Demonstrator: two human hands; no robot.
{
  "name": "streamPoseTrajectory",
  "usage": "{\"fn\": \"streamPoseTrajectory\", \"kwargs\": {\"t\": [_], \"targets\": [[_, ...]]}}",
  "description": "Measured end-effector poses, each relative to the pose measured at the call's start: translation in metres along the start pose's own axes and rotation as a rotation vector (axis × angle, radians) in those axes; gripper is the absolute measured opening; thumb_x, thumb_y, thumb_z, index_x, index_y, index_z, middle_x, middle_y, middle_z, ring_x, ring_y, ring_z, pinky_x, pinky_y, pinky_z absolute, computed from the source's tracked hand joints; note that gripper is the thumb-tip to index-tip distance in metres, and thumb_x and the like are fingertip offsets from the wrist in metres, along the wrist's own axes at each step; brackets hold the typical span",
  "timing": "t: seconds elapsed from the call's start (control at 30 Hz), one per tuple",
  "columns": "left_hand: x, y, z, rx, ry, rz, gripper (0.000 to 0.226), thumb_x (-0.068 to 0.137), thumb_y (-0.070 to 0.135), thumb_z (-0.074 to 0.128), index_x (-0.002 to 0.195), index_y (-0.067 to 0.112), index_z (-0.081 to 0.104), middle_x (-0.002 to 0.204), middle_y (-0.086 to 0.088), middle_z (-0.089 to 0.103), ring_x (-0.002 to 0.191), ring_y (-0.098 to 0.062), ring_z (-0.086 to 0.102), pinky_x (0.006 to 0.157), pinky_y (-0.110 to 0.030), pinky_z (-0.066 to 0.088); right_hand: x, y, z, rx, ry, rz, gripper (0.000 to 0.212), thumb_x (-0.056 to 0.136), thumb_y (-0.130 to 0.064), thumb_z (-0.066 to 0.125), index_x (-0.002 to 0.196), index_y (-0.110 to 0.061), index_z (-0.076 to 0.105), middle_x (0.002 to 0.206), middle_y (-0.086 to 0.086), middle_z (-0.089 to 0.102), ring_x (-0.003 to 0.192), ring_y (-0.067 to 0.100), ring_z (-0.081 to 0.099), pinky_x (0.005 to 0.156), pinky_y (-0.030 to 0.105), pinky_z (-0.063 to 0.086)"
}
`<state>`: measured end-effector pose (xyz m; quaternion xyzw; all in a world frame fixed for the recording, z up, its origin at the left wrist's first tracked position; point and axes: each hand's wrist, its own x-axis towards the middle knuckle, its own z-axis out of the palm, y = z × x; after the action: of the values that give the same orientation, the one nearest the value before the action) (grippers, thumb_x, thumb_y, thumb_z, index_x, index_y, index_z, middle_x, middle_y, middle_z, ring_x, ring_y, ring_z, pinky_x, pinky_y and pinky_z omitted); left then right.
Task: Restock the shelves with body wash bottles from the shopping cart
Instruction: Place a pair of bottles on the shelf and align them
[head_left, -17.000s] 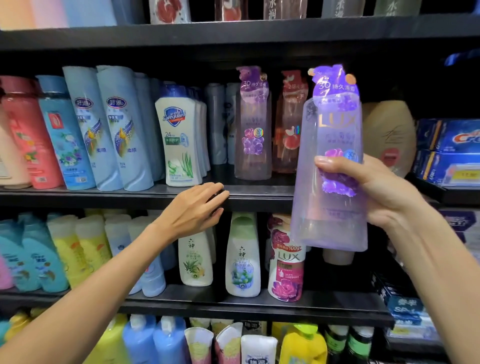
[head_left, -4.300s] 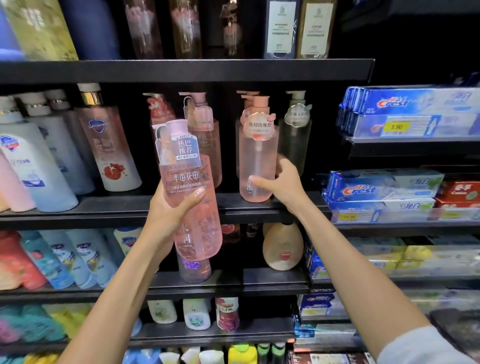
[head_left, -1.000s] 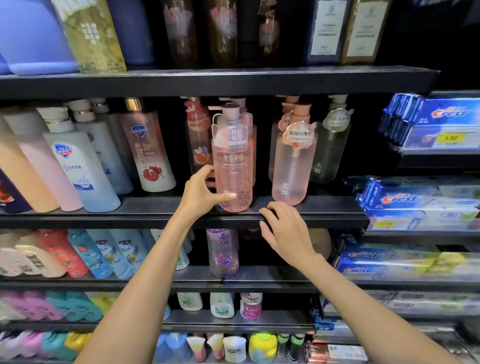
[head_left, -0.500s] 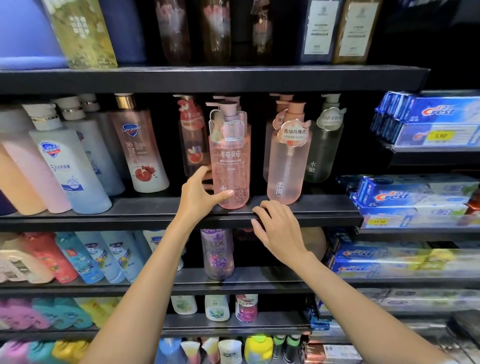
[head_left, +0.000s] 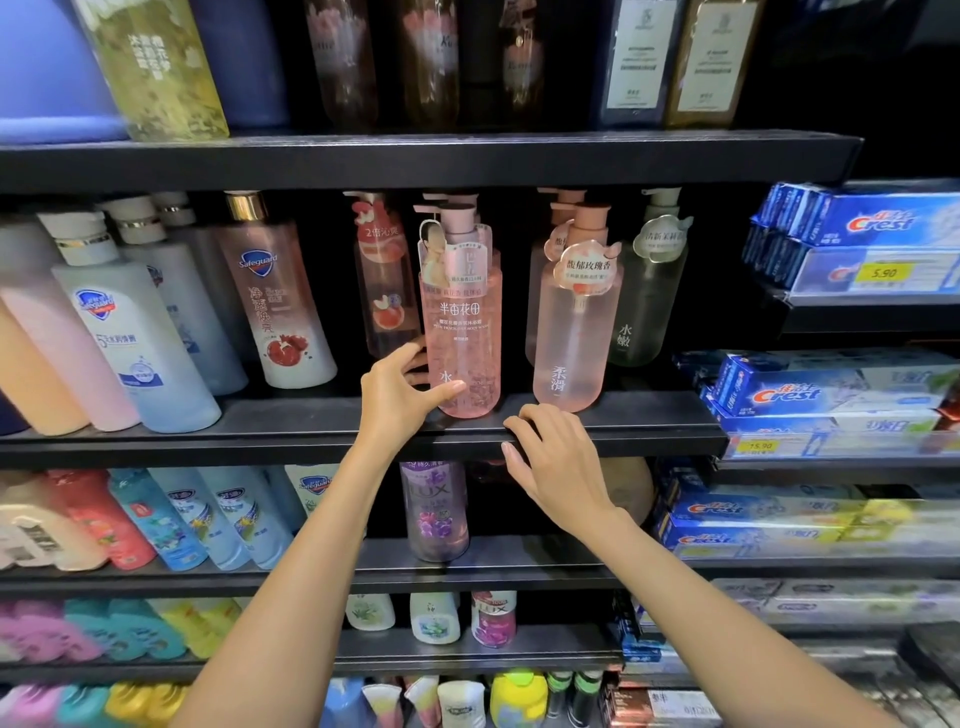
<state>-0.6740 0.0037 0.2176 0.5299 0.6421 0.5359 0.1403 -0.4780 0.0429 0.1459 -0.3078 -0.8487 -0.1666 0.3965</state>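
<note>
Now left hand (head_left: 397, 397) curls round base of upright pink bottle (head_left: 464, 332) on shelf (head_left: 311, 431); right hand (head_left: 556, 457) empty, fingers loosely bent on shelf edge.

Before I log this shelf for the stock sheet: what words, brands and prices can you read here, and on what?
"Safeguard": white bottle and clear pomegranate bottle.
"半亩花田": pink bottle that the left hand grips.
"馥郁玫瑰香", "柔滑": pale pink bottle.
"水嫩": greenish bottle.
"LUX": purple bottle.
"Crest": toothpaste boxes.
"5.90": upper yellow tag.
"15.90": lower yellow tag.
Small print and top-shelf labels: blurred.
</note>
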Motion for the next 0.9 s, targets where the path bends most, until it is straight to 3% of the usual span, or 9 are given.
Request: {"fn": "streamPoseTrajectory", "kwargs": {"t": [0.4,0.5,0.6,0.7,0.8,0.9], "targets": [[0.002,0.001,0.004,0.032,0.023,-0.034,0.063,0.066,0.026,0.086,0.124,0.013,0.062,0.117,-0.001,0.068,0.102,-0.015,0.065,0.091,-0.030,0.053,0.001,-0.002,-0.005,0.014,-0.047,0.034,0.025,0.083,-0.021,0.069,0.102,-0.005,0.069,0.098,0.010,0.066,0.089,0.024,0.063,0.075,0.034,0.053],[0.004,0.003,0.005,0.044,0.010,-0.065,0.065,0.067,0.026,0.085,0.124,0.011,0.061,0.119,-0.002,0.067,0.104,-0.017,0.065,0.093,-0.032,0.052,0.003,-0.004,-0.010,0.039,-0.088,0.052,0.024,0.085,-0.020,0.068,0.103,-0.005,0.068,0.099,0.010,0.065,0.089,0.024,0.063,0.077,0.035,0.054],[0.000,0.008,0.002,0.047,-0.023,-0.080,0.061,0.069,0.023,0.084,0.125,0.011,0.060,0.118,0.003,0.064,0.110,-0.016,0.062,0.089,-0.025,0.051,0.003,-0.005,-0.023,0.105,-0.114,0.095,0.023,0.088,-0.019,0.062,0.104,-0.004,0.066,0.101,0.009,0.064,0.092,0.025,0.062,0.081,0.035,0.052],[-0.023,0.011,-0.009,0.081,0.041,-0.145,0.071,0.076,0.030,0.079,0.136,0.012,0.047,0.128,0.000,0.058,0.118,-0.016,0.055,0.098,-0.035,0.047,-0.005,-0.005,-0.048,0.170,-0.136,0.156,0.026,0.092,-0.022,0.051,0.105,-0.005,0.065,0.103,0.007,0.063,0.095,0.024,0.061,0.085,0.034,0.050],[-0.072,0.013,-0.013,0.159,0.110,-0.048,0.048,0.088,0.033,0.065,0.131,0.017,0.050,0.126,0.000,0.060,0.116,-0.017,0.055,0.101,-0.040,0.044,-0.025,-0.005,-0.076,0.231,-0.195,0.237,0.030,0.093,-0.024,0.047,0.110,-0.006,0.064,0.108,0.005,0.064,0.102,0.023,0.060,0.091,0.031,0.045],[-0.128,0.017,0.007,0.153,-0.099,-0.010,0.042,0.092,0.039,0.053,0.130,0.021,0.053,0.128,0.009,0.058,0.113,-0.003,0.053,0.098,-0.019,0.038,-0.061,-0.010,-0.099,0.337,-0.247,0.456,0.035,0.097,-0.026,0.047,0.124,-0.007,0.060,0.128,0.006,0.059,0.122,0.021,0.052,0.103,0.032,0.038]]}}
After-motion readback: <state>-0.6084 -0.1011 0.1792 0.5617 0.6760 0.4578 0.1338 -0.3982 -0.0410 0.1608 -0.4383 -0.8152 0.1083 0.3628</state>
